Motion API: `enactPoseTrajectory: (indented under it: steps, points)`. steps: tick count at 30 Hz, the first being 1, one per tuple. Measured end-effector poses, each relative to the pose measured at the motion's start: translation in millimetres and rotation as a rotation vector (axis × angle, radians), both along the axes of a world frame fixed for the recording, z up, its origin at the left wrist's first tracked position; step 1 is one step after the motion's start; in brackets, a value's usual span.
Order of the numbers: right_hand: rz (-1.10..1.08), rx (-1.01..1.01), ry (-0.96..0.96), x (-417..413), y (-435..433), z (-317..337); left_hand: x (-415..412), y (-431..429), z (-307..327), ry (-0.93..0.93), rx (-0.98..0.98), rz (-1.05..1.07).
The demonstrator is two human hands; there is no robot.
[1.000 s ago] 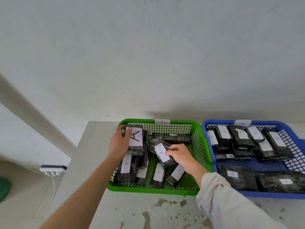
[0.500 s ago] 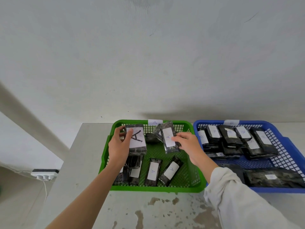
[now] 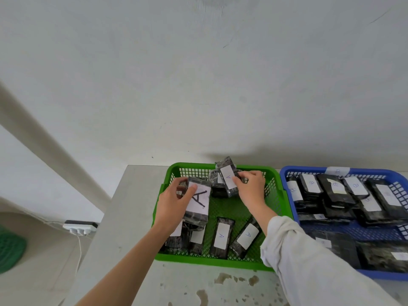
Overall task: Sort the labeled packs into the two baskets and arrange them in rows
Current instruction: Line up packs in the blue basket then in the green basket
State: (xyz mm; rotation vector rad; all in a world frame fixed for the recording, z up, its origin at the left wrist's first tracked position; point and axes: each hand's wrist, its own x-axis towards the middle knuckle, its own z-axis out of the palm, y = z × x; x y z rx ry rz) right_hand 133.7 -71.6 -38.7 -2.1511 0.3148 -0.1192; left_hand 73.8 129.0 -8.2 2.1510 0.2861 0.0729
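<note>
A green basket holds black packs with white "A" labels. My left hand grips a stack of packs topped by one with a large black "A", at the basket's left side. My right hand holds a smaller "A" pack raised near the basket's far wall, with other packs bunched behind it. Two "A" packs lie on the basket floor near the front. The blue basket on the right holds several "B" packs.
Both baskets sit on a grey table with brown stains near its front edge, against a white wall. A white power strip with a cord lies on the floor to the left, beside a green object.
My right hand lifted an "A" pack from the basket's middle and carried it up toward the far wall. My left hand kept its grip on the big-"A" stack, shifting slightly.
</note>
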Motion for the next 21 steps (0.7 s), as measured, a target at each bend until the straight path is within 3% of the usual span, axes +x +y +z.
enactPoseTrajectory:
  steps: [6,13,21]
  points:
    - [-0.029,0.077,-0.040,-5,-3,-1,5,-16,-5,-0.001,0.023,-0.076]
    - [-0.062,0.333,0.026,-11,-18,5,18,-38,-13,0.058,0.197,-0.223]
    - [0.031,-0.133,-0.140,-11,-59,30,42,-55,-20,0.115,0.265,-0.276]
